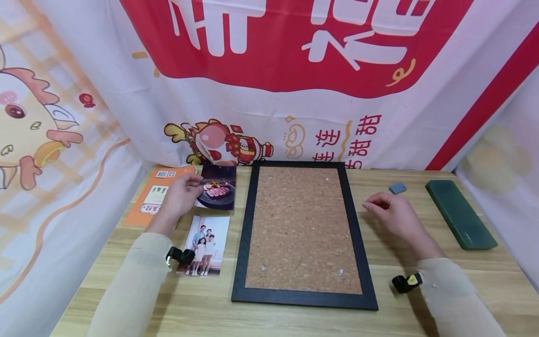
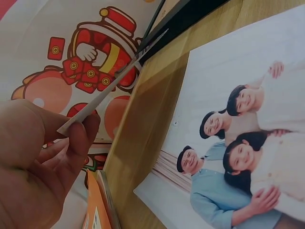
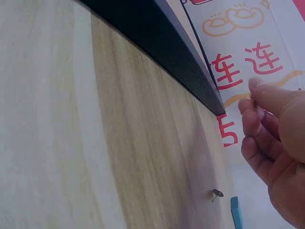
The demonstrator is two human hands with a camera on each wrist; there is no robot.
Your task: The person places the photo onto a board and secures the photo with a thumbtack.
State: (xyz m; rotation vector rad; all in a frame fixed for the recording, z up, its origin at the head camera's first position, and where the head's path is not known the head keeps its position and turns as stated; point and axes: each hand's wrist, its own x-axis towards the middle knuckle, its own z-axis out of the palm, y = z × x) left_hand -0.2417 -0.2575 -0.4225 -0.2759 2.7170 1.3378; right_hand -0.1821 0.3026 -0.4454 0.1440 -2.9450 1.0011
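My left hand (image 1: pixel 181 194) pinches the left edge of a food photo (image 1: pixel 216 189) showing a dark plate of sliced meat. In the left wrist view this photo (image 2: pixel 102 93) is seen nearly edge-on, raised between thumb and fingers. Below it on the table lies a family photo (image 1: pixel 207 245) with four-sided white borders and people standing together. My right hand (image 1: pixel 393 213) hovers to the right of a black-framed cork board (image 1: pixel 303 229), fingers loosely curled, with nothing visible between thumb and index finger. A metal thumbtack (image 3: pixel 217 193) lies on the table beyond that hand.
Small shiny pins (image 1: pixel 341 272) sit near the cork board's corners. An orange booklet (image 1: pixel 141 206) lies at the left under my left hand. At the right are a small blue block (image 1: pixel 397 188) and a long green case (image 1: pixel 461 215). A printed cloth (image 1: pixel 294 107) hangs behind the table.
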